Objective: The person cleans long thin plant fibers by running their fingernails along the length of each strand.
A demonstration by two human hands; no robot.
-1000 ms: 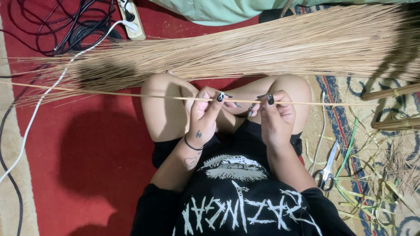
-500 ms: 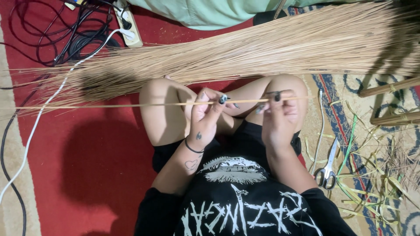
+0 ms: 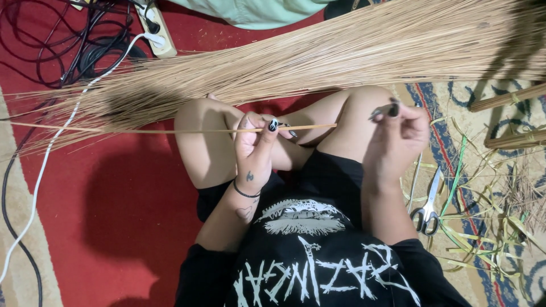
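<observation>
My left hand (image 3: 257,142) pinches one thin tan stick (image 3: 170,130) between thumb and fingers; the stick runs level from far left to just above my right knee. My right hand (image 3: 398,133) is off the stick's right end and holds a small dark metal blade (image 3: 382,111) between thumb and fingers. A large bundle of the same tan sticks (image 3: 341,54) lies on the floor just beyond my crossed legs, fanning out toward the left.
Scissors (image 3: 429,202) lie on the patterned rug at right among green leaf strips (image 3: 483,222). Bound stick bundles (image 3: 512,99) sit at the far right. A power strip (image 3: 154,28) with black and white cables lies on the red carpet at upper left.
The single stick has slid left through my left hand. My right hand has come off the stick's end and moved right with the blade.
</observation>
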